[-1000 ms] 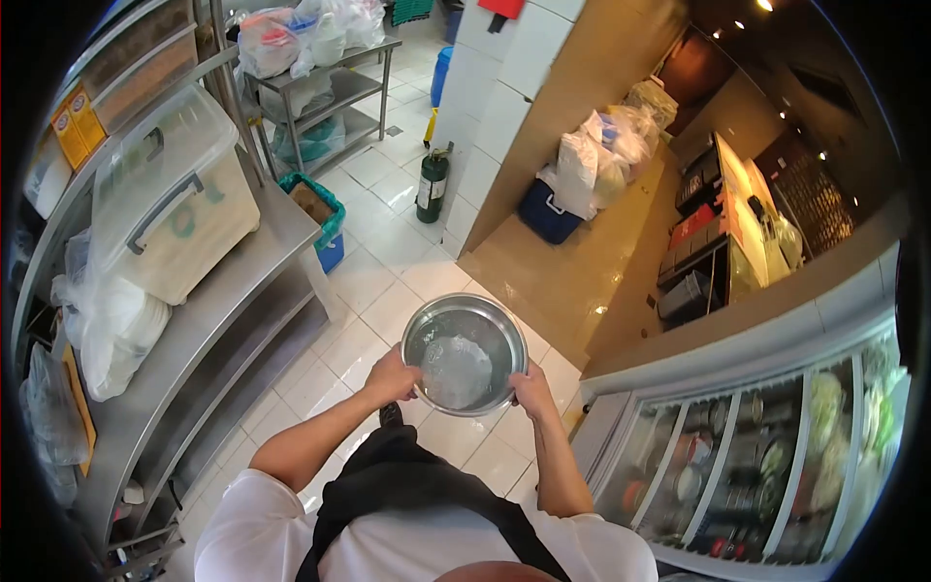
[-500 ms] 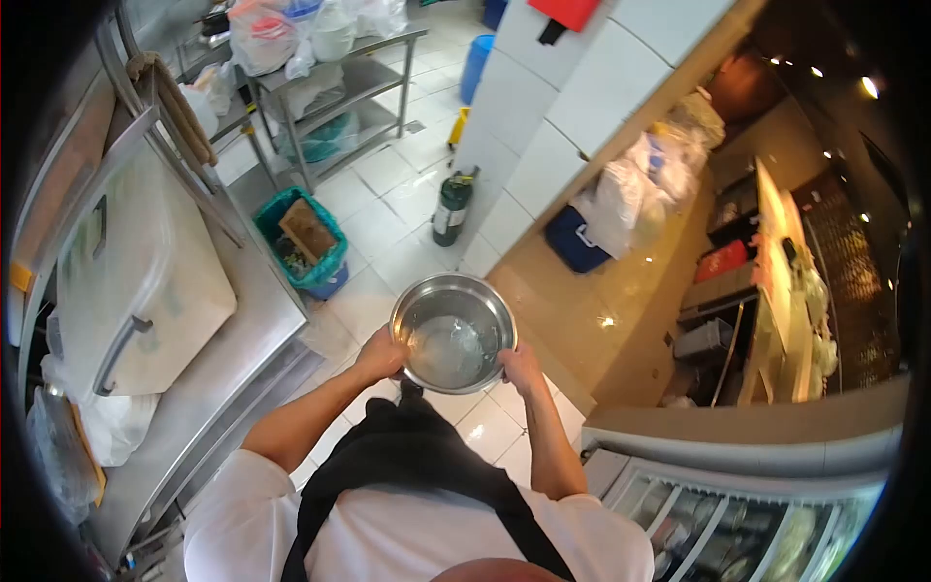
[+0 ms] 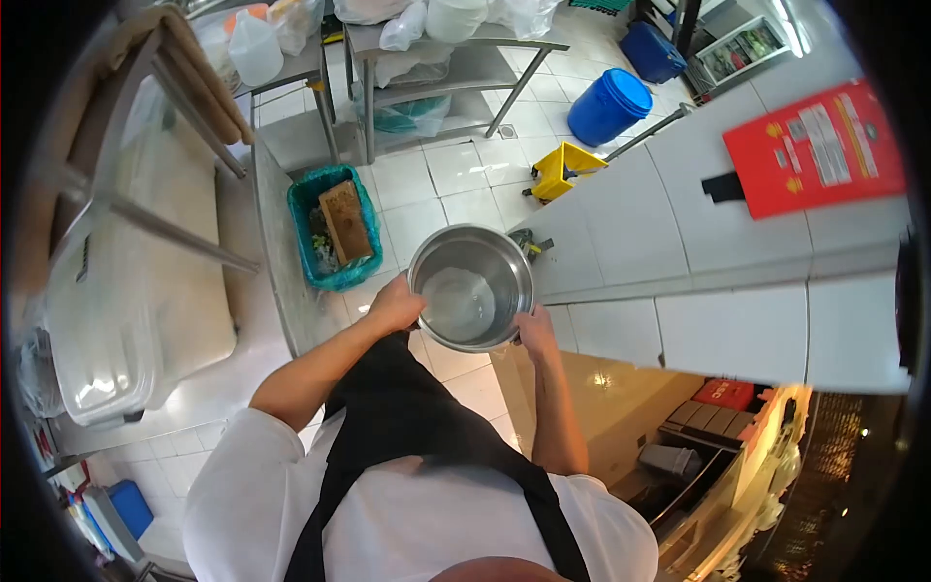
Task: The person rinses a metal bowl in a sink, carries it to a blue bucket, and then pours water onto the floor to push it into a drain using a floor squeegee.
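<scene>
A round stainless steel pot (image 3: 499,267) is held out in front of my body, with a pale, cloudy liquid in its bottom. My left hand (image 3: 397,305) is closed on its left side, near the rim. On the right side, my right hand (image 3: 534,330) grips it lower down, fingers wrapped at the edge. Below the pot hangs my black apron (image 3: 417,412) over a white shirt.
A lined bin (image 3: 364,218) with a cardboard piece stands left of the pot, beside a steel counter (image 3: 276,262) bearing a large plastic tub (image 3: 160,281). Right is a tiled wall (image 3: 732,320). Ahead are a steel rack (image 3: 456,92), a yellow mop bucket (image 3: 565,170) and a blue barrel (image 3: 609,107).
I have moved forward and turned with the pot still in both hands. The bin and rack appear nearer, the tiled wall now fills the right, and the freezer at lower right has left view.
</scene>
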Available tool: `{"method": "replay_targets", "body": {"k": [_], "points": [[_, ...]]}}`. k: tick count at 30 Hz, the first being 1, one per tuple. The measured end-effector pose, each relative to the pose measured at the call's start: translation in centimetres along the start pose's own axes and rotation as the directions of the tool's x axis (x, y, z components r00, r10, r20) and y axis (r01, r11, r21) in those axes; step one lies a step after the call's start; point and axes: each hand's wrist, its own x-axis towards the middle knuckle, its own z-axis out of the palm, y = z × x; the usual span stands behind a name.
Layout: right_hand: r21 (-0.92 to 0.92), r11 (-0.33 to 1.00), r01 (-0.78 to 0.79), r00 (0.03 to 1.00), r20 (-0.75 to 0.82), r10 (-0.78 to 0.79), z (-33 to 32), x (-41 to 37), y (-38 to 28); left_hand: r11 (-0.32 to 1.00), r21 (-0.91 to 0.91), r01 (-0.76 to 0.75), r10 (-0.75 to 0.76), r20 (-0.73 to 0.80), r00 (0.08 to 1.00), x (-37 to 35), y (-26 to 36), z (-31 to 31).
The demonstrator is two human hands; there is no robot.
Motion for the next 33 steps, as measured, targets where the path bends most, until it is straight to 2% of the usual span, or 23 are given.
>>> {"method": "replay_targets", "body": {"k": [1,4,5,8,10,12,14,15,16,18,20,23,26,28,32,33], "points": [[-0.04,0.999,-0.022,1.0,-0.005,0.021,-0.6,2.1,-1.0,0.997,0.065,-0.051,0.056,-0.08,0.995,2.4,0.5,0.2],[-0.013,1.0,-0.01,0.999,-0.041,0.01,-2.3,8.3,-2.3,0.997,0.066,-0.036,0.039,-0.033,0.999,10.5,1.5,0.5],[0.078,0.997,-0.012,1.0,-0.002,0.012,-2.8,9.8,-3.5,0.998,-0.068,-0.003,0.004,0.012,1.0,11.2,3.9,0.0],[0.017,0.998,0.06,0.998,-0.014,-0.06,-4.3,16.2,-5.2,0.999,-0.047,-0.02,0.021,0.013,1.0,15.3,9.7,-0.6],[0.054,0.994,0.092,0.993,0.066,-0.096,-5.4,19.5,-7.3,0.997,-0.06,0.045,-0.04,0.085,0.996,18.9,11.6,-0.6],[-0.032,0.99,0.134,0.991,0.032,-0.133,-5.7,26.3,-5.7,0.991,-0.135,0.025,-0.025,0.0,1.0,21.9,13.6,-0.8],[0.066,0.997,0.048,0.996,0.076,-0.053,-6.2,28.1,-10.6,0.997,-0.066,0.029,-0.032,-0.037,0.999,24.9,15.5,-1.7],[0.112,0.994,0.008,0.994,0.105,-0.02,-6.6,29.3,-12.9,0.993,-0.114,0.021,-0.025,-0.035,0.999,25.9,17.1,-1.9],[0.062,0.998,0.022,0.995,0.099,-0.028,-6.5,30.9,-13.6,0.989,-0.135,0.057,-0.067,-0.066,0.996,27.3,18.1,-2.1],[-0.051,0.996,0.071,0.994,0.082,-0.067,-6.8,35.1,-16.3,0.983,-0.183,0.023,-0.036,-0.065,0.997,29.5,21.4,-2.8],[-0.03,0.999,0.016,0.997,0.074,-0.014,-7.3,37.9,-19.6,0.978,-0.208,0.013,-0.028,-0.069,0.997,33.5,23.1,-3.6],[0.002,1.0,0.02,0.998,0.065,-0.021,-7.2,44.1,-19.9,0.982,-0.172,0.075,-0.069,0.041,0.997,40.3,24.8,-5.6],[0.046,0.998,-0.03,0.999,0.037,0.029,-8.5,48.5,-23.6,0.989,-0.127,0.078,-0.077,0.009,0.997,46.1,28.8,-5.8],[0.06,0.996,-0.069,0.998,0.012,0.068,-10.0,51.1,-24.0,0.985,-0.168,0.05,-0.036,0.089,0.995,50.0,30.4,-5.9],[0.15,0.982,-0.117,0.988,-0.085,0.131,-13.7,54.9,-26.3,1.0,-0.02,-0.005,0.01,0.226,0.974,56.1,37.2,-5.4],[0.174,0.976,-0.13,0.983,-0.109,0.15,-14.7,56.0,-26.3,1.0,0.002,-0.015,0.014,0.221,0.975,57.4,38.7,-4.9]]}}
